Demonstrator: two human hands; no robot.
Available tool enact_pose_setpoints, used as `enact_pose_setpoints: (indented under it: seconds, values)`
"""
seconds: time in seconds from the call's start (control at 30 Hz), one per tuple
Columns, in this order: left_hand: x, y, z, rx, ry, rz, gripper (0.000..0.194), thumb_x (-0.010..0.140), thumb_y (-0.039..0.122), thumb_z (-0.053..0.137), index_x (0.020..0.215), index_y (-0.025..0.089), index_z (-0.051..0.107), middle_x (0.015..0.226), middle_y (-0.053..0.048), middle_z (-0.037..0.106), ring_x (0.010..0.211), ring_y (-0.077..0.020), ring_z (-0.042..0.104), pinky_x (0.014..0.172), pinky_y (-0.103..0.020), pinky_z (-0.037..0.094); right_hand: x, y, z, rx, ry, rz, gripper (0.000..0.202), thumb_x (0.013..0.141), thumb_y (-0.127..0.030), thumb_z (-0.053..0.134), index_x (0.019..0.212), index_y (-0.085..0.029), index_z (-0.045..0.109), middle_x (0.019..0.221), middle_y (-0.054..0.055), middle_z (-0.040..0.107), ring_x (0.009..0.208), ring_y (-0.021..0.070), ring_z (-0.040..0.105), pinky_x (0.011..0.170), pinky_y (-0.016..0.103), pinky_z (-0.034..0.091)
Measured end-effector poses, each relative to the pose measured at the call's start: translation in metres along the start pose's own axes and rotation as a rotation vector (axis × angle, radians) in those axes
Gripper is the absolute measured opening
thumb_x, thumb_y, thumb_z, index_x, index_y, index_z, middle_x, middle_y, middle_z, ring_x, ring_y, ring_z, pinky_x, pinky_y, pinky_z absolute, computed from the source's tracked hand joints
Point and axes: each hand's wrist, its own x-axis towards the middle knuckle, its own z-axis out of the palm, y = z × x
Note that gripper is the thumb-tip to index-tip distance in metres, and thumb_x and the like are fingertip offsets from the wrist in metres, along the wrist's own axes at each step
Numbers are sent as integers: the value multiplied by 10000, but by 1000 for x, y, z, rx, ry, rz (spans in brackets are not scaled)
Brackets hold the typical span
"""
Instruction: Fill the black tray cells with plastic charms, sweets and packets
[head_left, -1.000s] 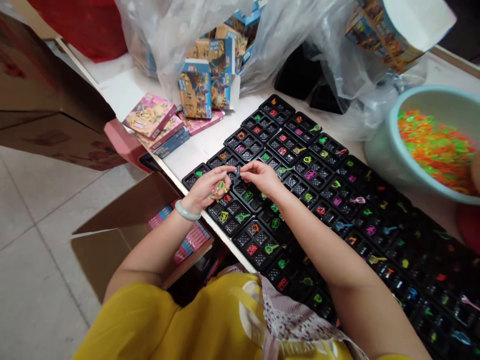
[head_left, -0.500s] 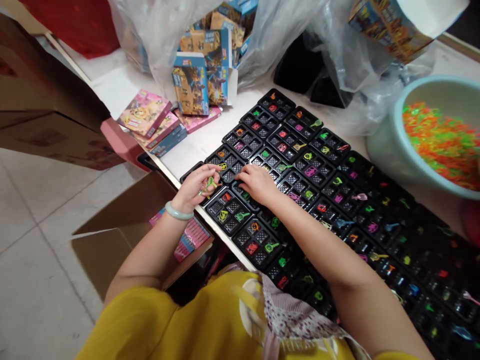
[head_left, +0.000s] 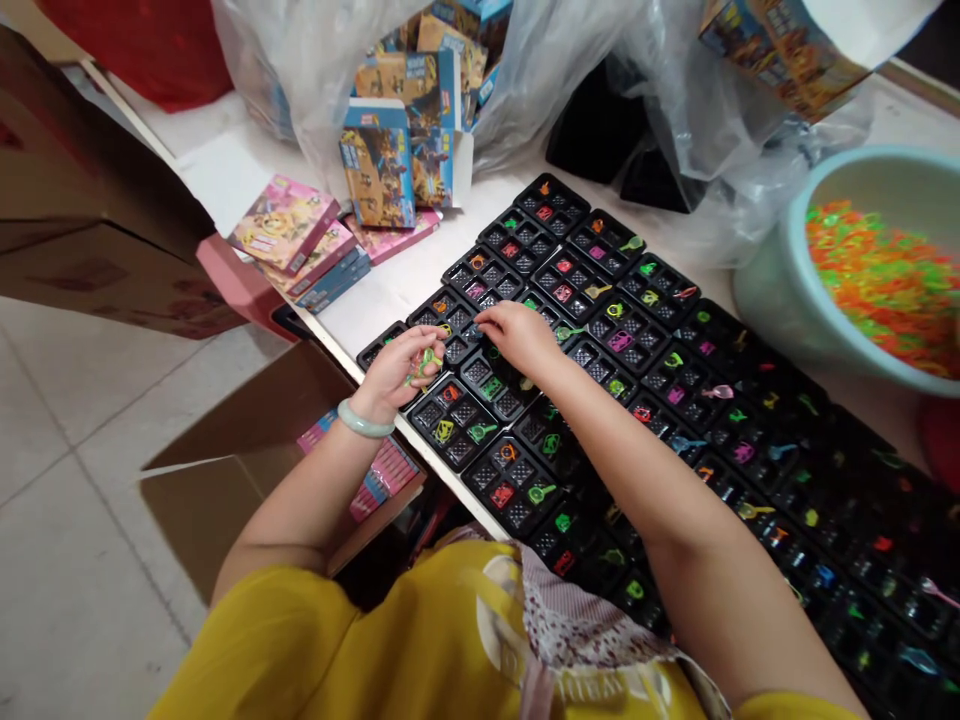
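Observation:
My left hand [head_left: 399, 372], with a pale bangle at the wrist, is closed around several small yellow-green plastic pieces [head_left: 424, 366] near the table edge. My right hand [head_left: 519, 338] reaches over the black compartment trays with its thumb and fingertips pinched together; what they hold, if anything, is too small to make out. Its fingertips are above a tray [head_left: 456, 318] with an orange piece in one compartment. In front of my left hand lies another tray [head_left: 454, 422] with orange, yellow and green pieces. Part of the trays under my right hand and forearm is hidden.
Many more black trays with bright pieces stretch to the right. A pale green tub [head_left: 784, 250] full of orange and green pieces stands at the right. Pink boxes [head_left: 285, 222] and blue boxes [head_left: 377, 165] sit at the back left. Below the edge is an open carton [head_left: 217, 500].
My right hand has shifted slightly right and up across the trays, uncovering a green piece in the tray nearer me. My left hand stays almost in place, still around its pieces.

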Motion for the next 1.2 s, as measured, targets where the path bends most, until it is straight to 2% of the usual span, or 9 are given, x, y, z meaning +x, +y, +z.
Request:
enact_pose_setpoints:
  seconds: [0.13, 0.33, 0.47, 0.57, 0.73, 0.9, 1.07, 1.13, 1.2]
  values:
    - [4, 1, 10, -111, 28, 16, 161, 728, 151, 647, 876, 135, 588, 641, 23, 548, 448, -41, 471, 318, -110, 218, -1, -3, 0, 108, 53, 22, 188, 870, -203, 586, 1019, -177, 698, 974, 89, 676, 927, 228, 606, 851, 368, 466]
    - [18, -6, 33, -293, 124, -22, 37, 832, 143, 556, 864, 127, 567, 622, 17, 544, 458, -43, 485, 340, -128, 253, -44, -17, 19, 534, 25, -94, 270, 845, -335, 646, 1095, -236, 622, 949, 23, 651, 739, 138, 592, 713, 295, 506]
    - [30, -12, 53, -303, 157, -40, 138, 878, 122, 451, 832, 105, 580, 601, -7, 558, 472, -63, 513, 379, -159, 329, -50, -19, 22, 526, 163, -66, 211, 882, -355, 601, 1060, -242, 614, 955, 30, 652, 816, 157, 605, 758, 311, 511]
    - [35, -12, 64, -278, 142, -11, 125, 859, 102, 469, 821, 107, 588, 611, -1, 568, 485, -68, 527, 408, -170, 365, -46, -16, 13, 409, 198, -109, 225, 877, -325, 610, 1086, -243, 620, 924, 29, 642, 819, 166, 592, 762, 310, 499]
    - [42, -11, 75, -222, 124, -7, 151, 878, 132, 475, 789, 103, 594, 559, 15, 531, 411, -45, 457, 364, -160, 296, -36, -13, -5, 332, 223, -52, 90, 871, -254, 578, 845, -228, 660, 843, 21, 632, 787, 167, 581, 760, 311, 473]
    - [50, -10, 77, -245, 7, -71, 157, 872, 211, 538, 757, 109, 572, 597, 0, 538, 452, -55, 487, 347, -152, 272, -20, 0, -13, 602, 261, 101, 122, 825, -314, 580, 763, -211, 598, 740, -2, 613, 691, 147, 570, 706, 303, 470]
    - [56, -3, 70, -171, -33, -67, 17, 793, 105, 588, 791, 97, 573, 619, 2, 536, 454, -38, 481, 330, -111, 211, 3, 29, -20, 1054, 243, 395, 255, 721, -444, 647, 727, -218, 528, 628, -54, 534, 533, 96, 492, 554, 247, 432]
    - [60, 0, 65, -140, -30, -42, 73, 761, 109, 627, 801, 101, 566, 626, 3, 542, 442, -32, 462, 328, -107, 202, 15, 43, -22, 1040, 303, 442, 235, 719, -428, 634, 738, -214, 539, 665, -47, 559, 551, 94, 506, 567, 245, 436]
    - [64, 4, 61, -101, -14, 13, 154, 721, 131, 678, 819, 109, 561, 655, -5, 568, 442, -28, 451, 327, -106, 197, 28, 54, -23, 840, 375, 415, 175, 744, -376, 611, 744, -204, 575, 704, -32, 591, 615, 110, 537, 636, 266, 451]
